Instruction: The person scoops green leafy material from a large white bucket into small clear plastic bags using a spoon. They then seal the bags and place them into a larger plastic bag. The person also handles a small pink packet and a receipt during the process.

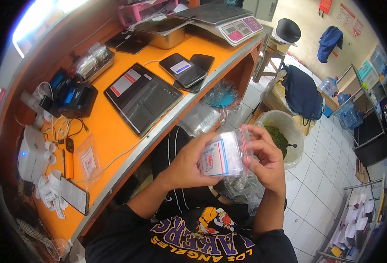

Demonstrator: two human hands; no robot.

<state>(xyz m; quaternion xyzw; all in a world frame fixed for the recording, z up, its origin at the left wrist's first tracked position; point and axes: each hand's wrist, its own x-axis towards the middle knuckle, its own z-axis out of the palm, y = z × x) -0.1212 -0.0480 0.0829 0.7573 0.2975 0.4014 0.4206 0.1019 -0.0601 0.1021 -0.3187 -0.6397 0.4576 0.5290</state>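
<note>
In front of my chest I hold a clear plastic zip bag (247,149) with a thick white stack (219,155) in it. The stack's front carries a printed label with blue and red lines. My left hand (184,160) is closed around the stack's left side. At the bag's red zip edge, the fingers and thumb of my right hand (267,160) pinch the plastic. Whether the zip is sealed cannot be made out. A similar clear zip bag with a red print (88,161) lies flat on the orange table (108,136) to my left.
On the table are a tablet-like device (136,98), phones (182,70), a scale (228,26), a metal tray (162,33), a white printer (32,153) and cables. Right of the table stands a tub (295,151) of green material. Clear plastic (246,188) lies below my hands.
</note>
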